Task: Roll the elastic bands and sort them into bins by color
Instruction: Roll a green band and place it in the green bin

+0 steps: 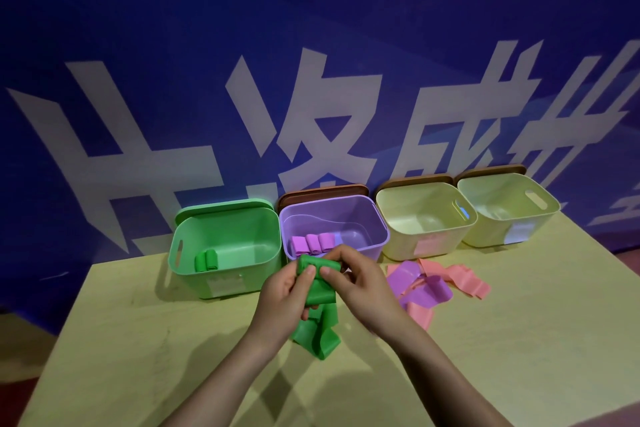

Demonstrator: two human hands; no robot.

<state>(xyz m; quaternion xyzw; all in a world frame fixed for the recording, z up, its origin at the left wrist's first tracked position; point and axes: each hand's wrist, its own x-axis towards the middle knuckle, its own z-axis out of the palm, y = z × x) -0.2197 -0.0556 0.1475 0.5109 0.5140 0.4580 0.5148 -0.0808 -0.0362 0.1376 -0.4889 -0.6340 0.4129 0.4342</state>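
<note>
Green bin (194,274) stands at far left of table (138,340), w/ two green rolls (206,260) inside. Next is purple bin (381,232), holding purple rolls (313,243). In front of these two bins, left hand (284,291) and right hand (360,284) are close together, both pinching the green band (318,291): its upper part is rolled between the fingers, the loose end hangs down to the table. To the right lie unrolled purple bands (424,289) and pink bands (460,279), overlapping. Behind them two pale yellow bins (398,243), side by side.
</note>
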